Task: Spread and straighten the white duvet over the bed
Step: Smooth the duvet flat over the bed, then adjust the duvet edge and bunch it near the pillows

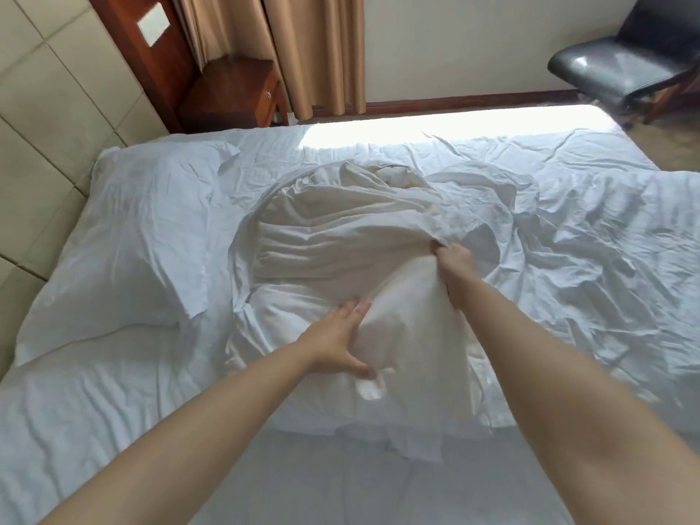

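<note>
The white duvet (341, 240) lies bunched in a rumpled heap in the middle of the bed (94, 411), with creased parts spreading to the right side. My right hand (452, 265) grips a raised fold of the duvet at the heap's right side, fingers curled into the cloth. My left hand (337, 339) lies flat against the lifted fold's near left side, fingers straight and thumb spread. Between both hands the cloth rises in a ridge.
A white pillow (125, 236) lies at the bed's left, against the tiled headboard wall (45, 89). A wooden nightstand (231, 92) and beige curtains (310, 51) stand beyond the bed. A black chair (621, 62) is at the far right corner.
</note>
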Demonstrator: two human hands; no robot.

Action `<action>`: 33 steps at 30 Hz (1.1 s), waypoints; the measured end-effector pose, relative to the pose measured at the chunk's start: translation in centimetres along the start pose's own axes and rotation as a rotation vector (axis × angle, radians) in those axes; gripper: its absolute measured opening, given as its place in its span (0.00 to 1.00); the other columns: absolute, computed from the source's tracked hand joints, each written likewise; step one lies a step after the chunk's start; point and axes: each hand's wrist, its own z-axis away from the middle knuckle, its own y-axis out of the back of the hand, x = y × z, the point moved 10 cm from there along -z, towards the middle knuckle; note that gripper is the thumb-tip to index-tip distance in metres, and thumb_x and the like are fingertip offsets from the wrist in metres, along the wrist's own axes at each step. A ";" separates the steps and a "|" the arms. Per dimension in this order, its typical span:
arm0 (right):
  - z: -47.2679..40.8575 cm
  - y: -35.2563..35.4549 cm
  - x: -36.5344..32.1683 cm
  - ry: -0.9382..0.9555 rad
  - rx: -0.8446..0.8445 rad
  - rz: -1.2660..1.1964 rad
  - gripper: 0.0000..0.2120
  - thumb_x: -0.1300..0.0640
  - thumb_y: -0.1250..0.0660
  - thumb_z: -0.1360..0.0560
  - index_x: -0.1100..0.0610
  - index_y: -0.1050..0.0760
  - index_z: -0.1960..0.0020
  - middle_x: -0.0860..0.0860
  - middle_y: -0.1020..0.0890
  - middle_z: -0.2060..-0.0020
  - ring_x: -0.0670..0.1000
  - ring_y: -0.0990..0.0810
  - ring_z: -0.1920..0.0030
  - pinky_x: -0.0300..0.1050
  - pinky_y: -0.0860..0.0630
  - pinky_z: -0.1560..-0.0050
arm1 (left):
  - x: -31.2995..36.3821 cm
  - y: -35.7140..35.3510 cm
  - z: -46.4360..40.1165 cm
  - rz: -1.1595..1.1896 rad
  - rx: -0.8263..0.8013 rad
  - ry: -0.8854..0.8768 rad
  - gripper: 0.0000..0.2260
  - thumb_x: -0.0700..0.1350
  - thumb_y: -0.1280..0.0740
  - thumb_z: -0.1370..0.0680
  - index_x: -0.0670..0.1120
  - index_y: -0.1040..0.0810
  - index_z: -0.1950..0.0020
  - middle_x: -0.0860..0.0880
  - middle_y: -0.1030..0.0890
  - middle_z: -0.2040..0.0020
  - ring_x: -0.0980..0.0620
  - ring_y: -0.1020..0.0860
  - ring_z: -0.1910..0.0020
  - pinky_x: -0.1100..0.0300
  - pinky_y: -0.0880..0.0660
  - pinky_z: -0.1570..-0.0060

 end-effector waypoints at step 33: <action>-8.1 -15.1 -10.4 0.419 -0.016 0.735 0.19 0.54 0.44 0.21 0.55 0.33 0.31 0.54 0.27 0.34 0.57 0.32 0.34 0.52 0.37 0.35 | -9.4 16.8 -12.1 -0.271 0.245 0.307 0.49 0.71 0.40 0.29 0.46 0.60 0.22 0.51 0.60 0.21 0.51 0.61 0.23 0.36 0.59 0.28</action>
